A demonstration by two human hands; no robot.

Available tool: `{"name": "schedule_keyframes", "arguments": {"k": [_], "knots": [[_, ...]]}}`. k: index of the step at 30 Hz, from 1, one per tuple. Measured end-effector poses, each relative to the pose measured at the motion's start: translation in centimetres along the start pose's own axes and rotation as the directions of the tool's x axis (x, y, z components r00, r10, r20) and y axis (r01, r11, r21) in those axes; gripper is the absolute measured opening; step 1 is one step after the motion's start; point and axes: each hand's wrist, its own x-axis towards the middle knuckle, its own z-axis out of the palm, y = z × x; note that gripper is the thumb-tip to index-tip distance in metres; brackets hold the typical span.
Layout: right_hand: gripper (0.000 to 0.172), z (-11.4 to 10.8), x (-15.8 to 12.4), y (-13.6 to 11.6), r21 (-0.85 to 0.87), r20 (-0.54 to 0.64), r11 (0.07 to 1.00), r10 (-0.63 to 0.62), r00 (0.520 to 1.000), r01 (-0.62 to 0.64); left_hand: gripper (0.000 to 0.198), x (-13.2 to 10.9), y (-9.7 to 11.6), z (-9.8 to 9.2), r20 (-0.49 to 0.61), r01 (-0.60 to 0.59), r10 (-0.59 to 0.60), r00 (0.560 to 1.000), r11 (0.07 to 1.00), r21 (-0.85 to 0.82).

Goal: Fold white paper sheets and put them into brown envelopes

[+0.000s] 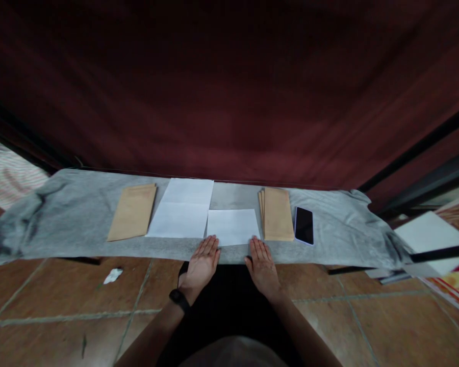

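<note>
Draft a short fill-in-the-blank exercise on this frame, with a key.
1. The left hand and right hand rest at the near edge of the smaller sheet, whose colour is ____.
2. The wrist wearing the dark band is the person's ____ one.
3. The phone lies to the ____ of the neighbouring brown stack.
4. The cloth beneath is coloured ____.

Missing words: white; left; right; grey.

White rectangular paper point(233, 226), visible face blank, lying flat, long sides crosswise, on grey cloth point(76, 219), near the cloth's front edge
</note>
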Motion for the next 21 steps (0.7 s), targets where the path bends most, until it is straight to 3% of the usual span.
{"name": "schedule_keyframes", "arguments": {"k": [6,10,13,21], "knots": [[0.064,0.6,-0.3,-0.1,-0.043,-0.018,0.999,0.003,1.0,-0.004,0.052,2.1,4.1,1.5,0.084,-0.084,0.086,0.993,0.996,-0.035],[0.063,0.7,-0.4,0.2,-0.041,-0.002,0.999,-0.023,1.0,0.023,0.057,3.5,6.1,2.2,0.136,-0.076,0.079,0.988,0.997,-0.026],[0.063,0.7,-0.5,0.6,-0.021,-0.005,0.999,-0.036,0.999,0.036,0.061,3.6,5.7,2.0,0.168,-0.092,0.09,0.982,0.996,0.0],[0.063,1.0,-0.8,0.8,0.018,-0.029,0.998,-0.062,0.998,0.062,0.074,2.1,2.4,0.2,0.213,-0.085,0.074,0.974,0.995,0.045]]}}
